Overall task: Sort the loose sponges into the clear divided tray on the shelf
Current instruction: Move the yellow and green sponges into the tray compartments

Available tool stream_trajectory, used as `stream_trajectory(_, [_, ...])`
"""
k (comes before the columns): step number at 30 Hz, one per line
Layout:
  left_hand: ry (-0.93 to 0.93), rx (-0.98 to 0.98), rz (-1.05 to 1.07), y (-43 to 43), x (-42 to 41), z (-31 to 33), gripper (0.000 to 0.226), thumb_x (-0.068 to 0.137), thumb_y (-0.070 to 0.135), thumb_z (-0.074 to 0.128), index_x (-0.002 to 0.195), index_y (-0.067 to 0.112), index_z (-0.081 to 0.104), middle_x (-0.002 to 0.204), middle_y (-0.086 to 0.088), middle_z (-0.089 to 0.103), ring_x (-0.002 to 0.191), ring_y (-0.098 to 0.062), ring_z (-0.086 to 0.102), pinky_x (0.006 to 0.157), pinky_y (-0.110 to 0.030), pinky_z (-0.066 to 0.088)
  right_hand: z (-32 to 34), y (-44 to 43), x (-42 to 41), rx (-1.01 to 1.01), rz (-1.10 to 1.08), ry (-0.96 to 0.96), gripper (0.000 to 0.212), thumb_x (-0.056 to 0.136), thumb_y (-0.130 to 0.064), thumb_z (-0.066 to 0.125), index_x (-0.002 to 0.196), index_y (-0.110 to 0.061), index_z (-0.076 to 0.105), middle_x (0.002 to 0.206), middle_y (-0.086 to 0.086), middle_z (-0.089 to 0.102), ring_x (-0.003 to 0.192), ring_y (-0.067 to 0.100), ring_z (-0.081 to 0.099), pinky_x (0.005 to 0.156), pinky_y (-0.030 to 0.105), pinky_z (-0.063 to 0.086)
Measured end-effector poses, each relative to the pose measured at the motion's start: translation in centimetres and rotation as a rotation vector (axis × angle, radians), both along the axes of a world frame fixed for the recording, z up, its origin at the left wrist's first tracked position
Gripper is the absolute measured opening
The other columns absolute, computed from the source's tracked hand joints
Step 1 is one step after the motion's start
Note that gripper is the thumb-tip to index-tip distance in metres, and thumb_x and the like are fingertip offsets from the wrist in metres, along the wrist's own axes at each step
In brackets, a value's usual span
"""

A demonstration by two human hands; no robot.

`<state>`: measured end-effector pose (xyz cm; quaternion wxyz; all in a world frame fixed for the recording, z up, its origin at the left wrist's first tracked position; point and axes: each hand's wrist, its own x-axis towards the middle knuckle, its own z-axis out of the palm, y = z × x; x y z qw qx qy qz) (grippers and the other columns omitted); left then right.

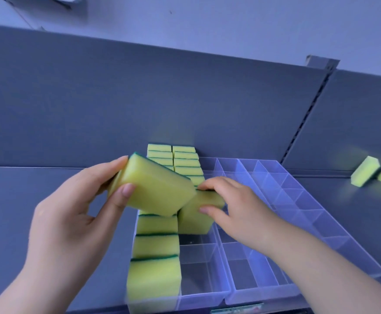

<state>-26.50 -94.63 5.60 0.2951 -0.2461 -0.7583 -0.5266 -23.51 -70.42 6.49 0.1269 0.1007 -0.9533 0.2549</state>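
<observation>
Sponge (155, 191) tilted in left hand (71, 214), right hand (234, 207) seating another, tray (298, 200) right half open

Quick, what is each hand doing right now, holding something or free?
Left hand: closed on a tilted sponge, held above the clear tray.
Right hand: fingers closed on a second sponge, which stands in a tray compartment.

Grey shelf (49, 223), grey back panel (139, 98), slotted upright (307, 114) at right
</observation>
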Motion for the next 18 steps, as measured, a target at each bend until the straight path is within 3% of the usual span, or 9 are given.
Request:
stream_trajectory(4, [-0.007,-0.009,0.008,-0.2,0.3,0.2,0.03,0.087,0.045,0.053,0.116,0.042,0.059,0.111,0.014,0.065,0.102,-0.018,0.063,0.085,-0.047,0.051,-1.5,-0.7,-0.6,0.304,0.075,0.201,0.028,0.073,-0.031,0.065,0.094,-0.013,0.059,0.093,-0.001,0.059,0.086,0.015,0.048,0.071,0.022,0.045])
stream_trajectory(6, [-0.008,-0.012,0.002,-0.2,0.3,0.4,0.03,0.086,0.046,0.053,0.116,0.045,0.058,0.111,0.015,0.065,0.102,-0.017,0.063,0.084,-0.045,0.052,-1.8,-0.9,-0.8,0.364,0.078,0.238,0.027,0.068,-0.03,0.068,0.085,-0.012,0.058,0.086,0.0,0.058,0.077,0.021,0.053,0.066,0.024,0.045])
stream_trajectory(9, [-0.016,-0.036,-0.013,0.0,0.5,0.8,0.03,0.085,0.048,0.053,0.114,0.044,0.059,0.111,0.02,0.064,0.101,-0.011,0.064,0.085,-0.038,0.052,-1.4,-0.5,-0.9,0.342,0.091,0.245,0.026,0.072,-0.038,0.064,0.085,-0.017,0.055,0.087,-0.003,0.056,0.078,0.017,0.05,0.069,0.022,0.042])
stream_trajectory(12, [-0.012,-0.069,-0.048,0.6,0.8,1.6,0.032,0.084,0.044,0.054,0.114,0.037,0.06,0.108,0.024,0.065,0.096,-0.001,0.064,0.086,-0.017,0.048,-0.4,0.5,-0.7,0.181,0.111,0.167,0.025,0.083,-0.04,0.048,0.093,-0.019,0.058,0.095,-0.006,0.058,0.086,0.009,0.045,0.079,0.017,0.036])
stream_trajectory(14, [-0.013,-0.102,-0.107,1.4,0.8,2.1,0.035,0.082,0.042,0.056,0.117,0.036,0.058,0.107,0.023,0.064,0.094,0.002,0.064,0.084,-0.009,0.045,0.2,1.4,-0.6,0.071,0.103,0.116,0.03,0.085,-0.03,0.039,0.097,-0.014,0.062,0.098,-0.006,0.059,0.091,0.007,0.048,0.081,0.013,0.036])
stream_trajectory(18, [0.002,-0.236,-0.275,2.9,0.2,2.7,0.037,0.083,0.039,0.057,0.12,0.035,0.058,0.105,0.018,0.064,0.095,-0.003,0.064,0.084,-0.017,0.049,1.1,2.8,-0.4,-0.05,0.068,0.03,0.041,0.083,0.007,0.036,0.103,-0.015,0.065,0.094,-0.022,0.054,0.092,-0.007,0.048,0.079,0.004,0.033])
